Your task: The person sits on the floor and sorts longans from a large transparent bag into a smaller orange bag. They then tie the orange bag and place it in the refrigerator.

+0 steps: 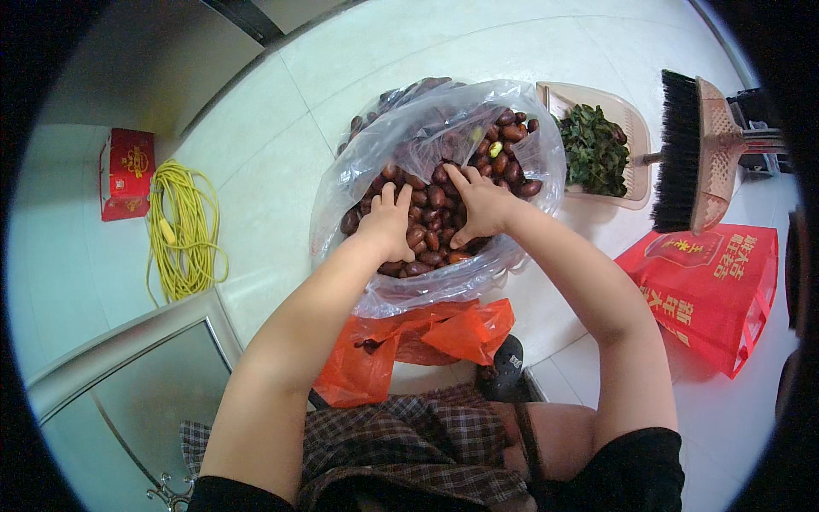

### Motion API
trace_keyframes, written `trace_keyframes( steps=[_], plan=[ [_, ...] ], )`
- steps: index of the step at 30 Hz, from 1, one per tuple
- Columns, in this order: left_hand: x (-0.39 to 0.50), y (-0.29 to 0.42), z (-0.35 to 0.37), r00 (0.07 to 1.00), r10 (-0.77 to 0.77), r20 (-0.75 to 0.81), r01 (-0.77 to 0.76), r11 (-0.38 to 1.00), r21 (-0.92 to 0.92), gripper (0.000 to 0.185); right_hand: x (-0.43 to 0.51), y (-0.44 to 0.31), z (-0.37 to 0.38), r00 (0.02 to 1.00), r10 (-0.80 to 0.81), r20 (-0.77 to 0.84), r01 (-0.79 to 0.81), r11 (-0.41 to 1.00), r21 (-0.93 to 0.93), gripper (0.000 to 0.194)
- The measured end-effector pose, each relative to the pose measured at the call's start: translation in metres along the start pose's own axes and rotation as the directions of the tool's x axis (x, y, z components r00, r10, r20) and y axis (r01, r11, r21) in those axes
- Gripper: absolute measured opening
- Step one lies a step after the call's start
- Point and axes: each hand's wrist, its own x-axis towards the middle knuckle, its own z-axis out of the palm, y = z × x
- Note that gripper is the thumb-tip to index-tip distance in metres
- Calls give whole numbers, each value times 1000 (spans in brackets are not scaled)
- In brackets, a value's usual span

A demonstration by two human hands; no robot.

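Observation:
A clear plastic bag (339, 185) stands wide-mouthed before me, filled with glossy dark brown oval fruits (435, 198) that look like jujubes. Inside its mouth, my left hand (387, 225) rests on the fruits at the left, fingers apart. My right hand (478, 203) lies palm down over the fruits to the right, its fingers also spread. Neither hand grips a fruit that I can see. One yellow-green piece (495, 149) shows among the brown ones beyond my right hand. More fruits lie at the bag's far side, partly covered by the film.
An orange plastic bag (365, 358) lies near my feet. To the right are a dustpan (640, 160) of dark green leaves (592, 150), a broom (710, 153) and a red bag (710, 281) bearing writing. Leftward sit a coiled yellow hose or cable (182, 237), a red box (128, 173) and a framed glass panel (160, 377).

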Motion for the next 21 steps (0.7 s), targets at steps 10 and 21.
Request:
trace_keyframes(
  steps=[10,21],
  plan=[
    [2,-10,21,977,181,-113,-213,851,-480,126,16,4,42,941,-259,-219,319,896,309,114],
    [-45,4,-3,968,128,-214,-249,556,-793,96,-10,-26,37,873,-261,-411,475,642,601,78]
  ],
)
